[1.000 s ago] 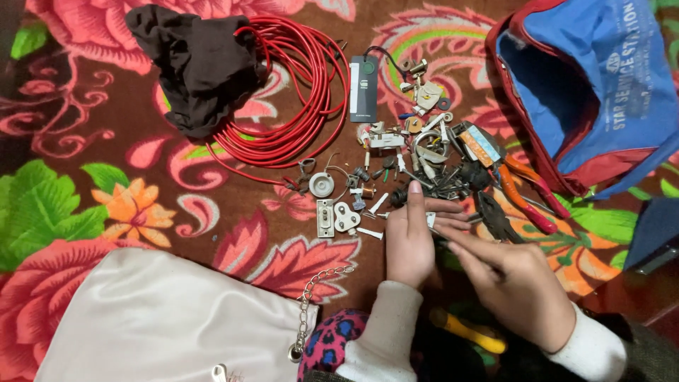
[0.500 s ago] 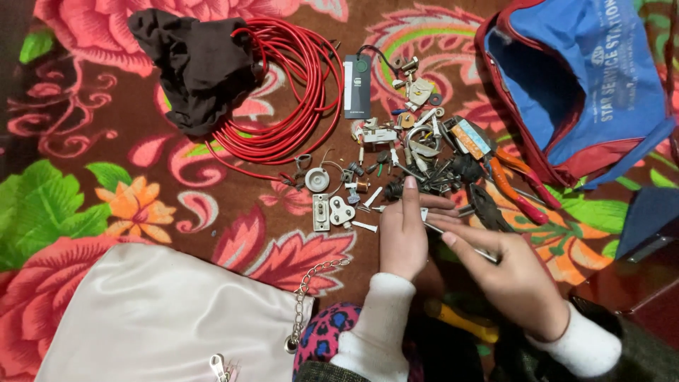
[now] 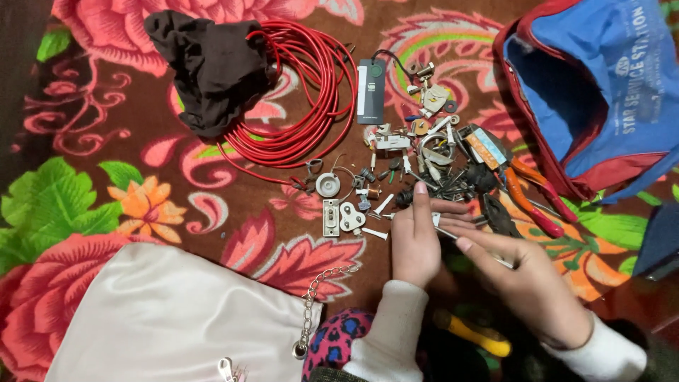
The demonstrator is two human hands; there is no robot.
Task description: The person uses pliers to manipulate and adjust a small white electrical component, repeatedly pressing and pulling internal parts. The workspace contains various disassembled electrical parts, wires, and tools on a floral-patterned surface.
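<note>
Two bare hands meet just below the centre of the frame. The left hand (image 3: 416,237) lies palm down, its index finger stretched up to the lower edge of the scattered small metal parts (image 3: 417,159); whether it pinches anything I cannot tell. The right hand (image 3: 527,279) reaches in from the lower right and grasps a thin metal rod (image 3: 472,244) between thumb and fingers, the rod slanting up left under the left hand's fingertips.

Just right of the hands lie orange-handled pliers (image 3: 527,194) and a dark tool beside them, leaving little open room on that side. Left of the hands a flat metal plate (image 3: 330,216) and a round white disc (image 3: 327,184) sit at the rim of the parts, with bare carpet beyond them. Below the hands a yellow-handled tool (image 3: 472,334) lies between the two sleeves.

Farther out, a dark rectangular device (image 3: 371,90) rests at upper centre, touching the coil of red cable (image 3: 304,92), which has a black cloth (image 3: 209,67) lying over its left part. The blue and red bag (image 3: 601,85) stands open at the upper right. A white handbag (image 3: 170,318) with a chain fills the lower left.

Everything rests on a dark floral carpet (image 3: 85,205) with large pink flowers and green leaves; its widest free stretch is at the left middle.
</note>
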